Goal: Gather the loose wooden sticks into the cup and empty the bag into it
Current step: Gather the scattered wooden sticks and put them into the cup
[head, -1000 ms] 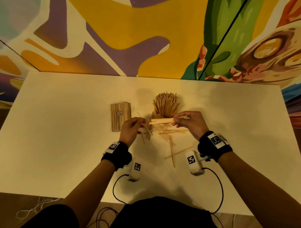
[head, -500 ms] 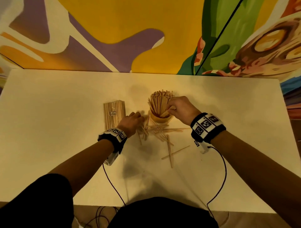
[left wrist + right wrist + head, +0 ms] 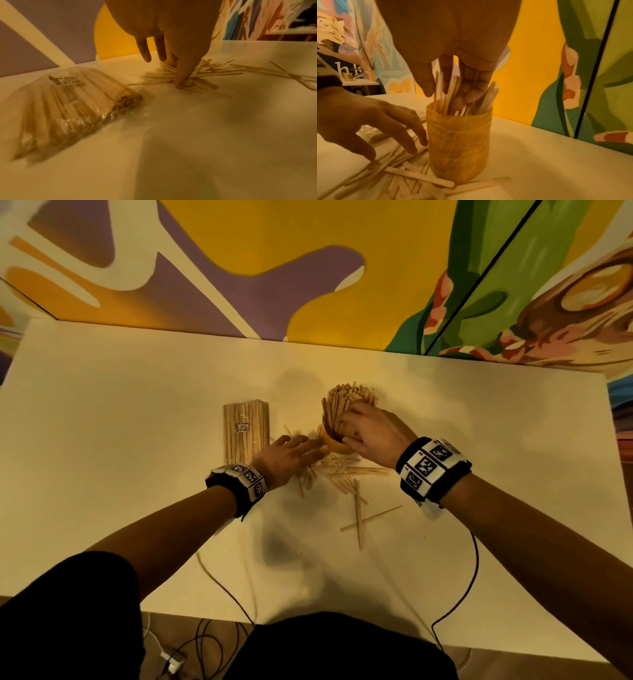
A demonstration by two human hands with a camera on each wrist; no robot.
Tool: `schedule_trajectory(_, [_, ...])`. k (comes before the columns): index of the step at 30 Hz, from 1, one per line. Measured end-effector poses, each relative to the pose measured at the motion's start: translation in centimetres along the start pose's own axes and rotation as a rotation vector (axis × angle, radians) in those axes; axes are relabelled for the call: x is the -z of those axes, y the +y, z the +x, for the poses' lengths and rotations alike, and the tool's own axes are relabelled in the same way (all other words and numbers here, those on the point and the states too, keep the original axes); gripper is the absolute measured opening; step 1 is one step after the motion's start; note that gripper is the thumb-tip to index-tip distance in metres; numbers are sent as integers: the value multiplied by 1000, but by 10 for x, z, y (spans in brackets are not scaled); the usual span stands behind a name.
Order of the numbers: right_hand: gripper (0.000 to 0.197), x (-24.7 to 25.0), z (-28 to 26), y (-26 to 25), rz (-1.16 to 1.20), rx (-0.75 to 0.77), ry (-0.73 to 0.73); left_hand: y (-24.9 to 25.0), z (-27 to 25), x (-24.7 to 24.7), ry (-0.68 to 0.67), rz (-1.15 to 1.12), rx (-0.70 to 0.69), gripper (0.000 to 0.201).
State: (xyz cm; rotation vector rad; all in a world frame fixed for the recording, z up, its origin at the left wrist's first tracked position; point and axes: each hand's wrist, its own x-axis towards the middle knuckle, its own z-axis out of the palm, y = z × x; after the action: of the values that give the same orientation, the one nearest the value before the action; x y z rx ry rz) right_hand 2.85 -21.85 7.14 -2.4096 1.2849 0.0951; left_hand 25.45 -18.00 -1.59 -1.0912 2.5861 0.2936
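Observation:
A yellow cup (image 3: 337, 446) (image 3: 458, 146) stands upright mid-table, packed with wooden sticks (image 3: 347, 400). My right hand (image 3: 352, 426) (image 3: 449, 93) reaches down into its mouth, with straight fingers (image 3: 474, 88) threaded among the standing sticks. Loose sticks (image 3: 346, 474) (image 3: 214, 71) lie fanned on the table in front of the cup. My left hand (image 3: 306, 446) (image 3: 163, 70) is spread flat over their left end beside the cup, one fingertip (image 3: 181, 82) pressing on the pile. The clear bag of sticks (image 3: 245, 436) (image 3: 68, 108) lies closed, just left of that hand.
Two crossed sticks (image 3: 358, 517) lie apart, nearer me. The white table (image 3: 137, 440) runs back to a painted wall (image 3: 308, 268). Black cables (image 3: 472, 570) trail from my wrists over the near edge.
My right hand carried a bundle of sticks from in front of the cup up into its mouth. My left hand uncurled and spread over the loose sticks beside the cup.

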Motion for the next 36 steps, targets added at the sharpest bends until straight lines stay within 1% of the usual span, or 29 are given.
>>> schedule_trajectory(2, [57,7,-11,2,-38,-2,58,0,3,2,-18,43,-37,84])
schedule_trajectory(4, [63,13,-20,8,-32,-8,135,-1,7,4,-52,80,-66,80])
schedule_trajectory(6, [59,20,-31,17,46,-18,230,-1,12,3,-65,85,-87,77])
schedule_trajectory(9, [45,20,-48,39,236,-69,349,1,18,0,-72,80,-85,75])
schedule_trajectory(12, [30,-1,-64,64,438,-163,441,6,25,0,-91,76,-80,74])
schedule_trajectory(13, [26,-13,-67,71,452,-206,425,7,27,1,-95,66,-76,72])
schedule_trajectory(14, [22,-23,-70,76,439,-249,369,8,29,3,-103,50,-67,70])
schedule_trajectory(15, [22,-35,-73,80,410,-285,279,10,32,5,-105,25,-55,69])
schedule_trajectory(17, [36,-55,-77,79,330,-297,87,13,34,7,-100,-39,-25,68])
schedule_trajectory(18, [46,-63,-76,76,282,-278,23,15,34,9,-92,-71,-13,66])
schedule_trajectory(21, [65,-78,-71,61,157,-191,-48,27,32,7,-48,-157,3,57])
schedule_trajectory(23, [71,-84,-65,55,129,-178,-99,36,28,4,6,-253,13,50])
schedule_trajectory(25, [72,-91,-62,53,124,-186,-163,48,22,0,37,-348,43,45])
schedule_trajectory(27, [71,-98,-64,52,113,-189,-192,63,17,-5,52,-417,67,40])
schedule_trajectory(31, [63,-105,-84,48,113,-207,-174,87,8,-17,80,-536,142,27])
schedule_trajectory(36, [57,-120,-123,35,243,-202,-143,111,-10,-37,120,-663,239,27])
